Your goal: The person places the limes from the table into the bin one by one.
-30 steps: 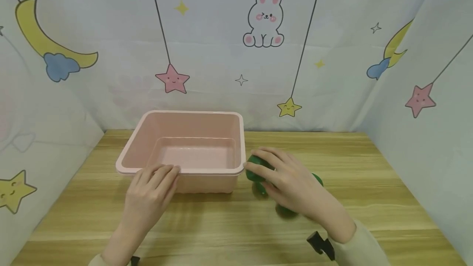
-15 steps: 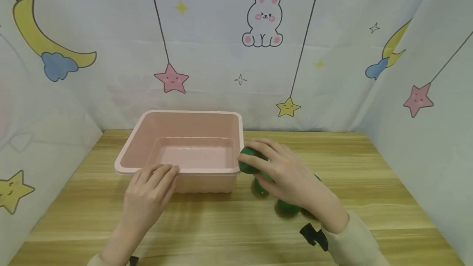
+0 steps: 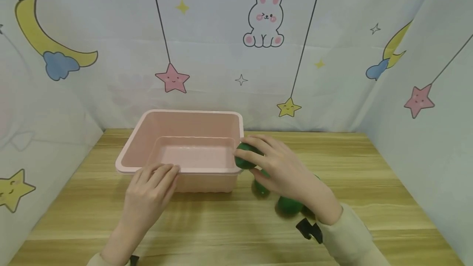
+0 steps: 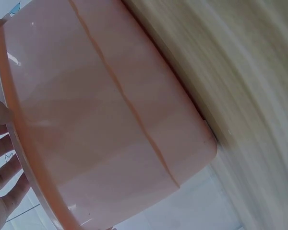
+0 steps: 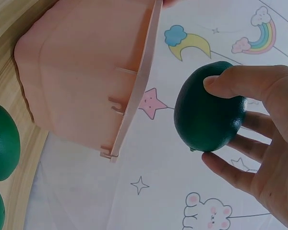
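Head view: on the near rim of a pale-pink rectangular plastic basin [image 3: 210, 182], left hand [image 3: 149, 190] with nearly straight fingers; beside the basin's right rim, right hand [image 3: 286, 171] with thumb and spread fingers pinching a glossy dark-green ovoid [image 5: 206, 110]; right of the basin, other green ovoids [image 3: 290, 205] on wood-grain tabletop [image 3: 221, 233].

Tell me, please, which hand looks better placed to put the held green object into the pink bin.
The right hand, I'd judge: it already grips the green object, close to the near right corner of the pink bin. The left hand holds the bin's near rim instead.
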Demonstrator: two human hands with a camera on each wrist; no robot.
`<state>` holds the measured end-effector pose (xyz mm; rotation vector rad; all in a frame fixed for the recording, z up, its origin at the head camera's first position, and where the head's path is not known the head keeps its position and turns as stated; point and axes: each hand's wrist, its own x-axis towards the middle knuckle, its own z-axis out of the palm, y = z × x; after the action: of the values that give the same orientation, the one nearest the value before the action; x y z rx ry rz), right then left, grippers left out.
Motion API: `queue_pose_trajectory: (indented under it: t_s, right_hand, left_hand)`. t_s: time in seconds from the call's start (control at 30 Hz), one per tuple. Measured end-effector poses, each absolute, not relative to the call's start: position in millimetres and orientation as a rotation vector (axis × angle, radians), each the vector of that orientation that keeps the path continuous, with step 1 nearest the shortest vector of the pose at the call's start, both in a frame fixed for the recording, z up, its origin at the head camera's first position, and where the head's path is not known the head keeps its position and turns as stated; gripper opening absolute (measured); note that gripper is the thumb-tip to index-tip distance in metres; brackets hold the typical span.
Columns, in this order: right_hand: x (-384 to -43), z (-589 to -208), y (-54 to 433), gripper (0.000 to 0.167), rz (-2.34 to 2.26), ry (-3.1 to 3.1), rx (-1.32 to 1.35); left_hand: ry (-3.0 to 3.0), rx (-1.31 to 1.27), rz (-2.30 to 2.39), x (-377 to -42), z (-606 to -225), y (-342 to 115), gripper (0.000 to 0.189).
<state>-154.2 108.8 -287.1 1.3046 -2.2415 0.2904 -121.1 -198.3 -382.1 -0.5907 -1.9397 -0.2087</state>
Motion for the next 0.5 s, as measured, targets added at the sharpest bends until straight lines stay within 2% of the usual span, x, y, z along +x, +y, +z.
queue_pose_trajectory:
  t_s: [0.5]
  right_hand:
    - [-167,-276,100,0.047,0.322,-2.192,1.326]
  left_hand:
    - [-1.924,-0.582,-0.206,-122,-383,-198,0.030]
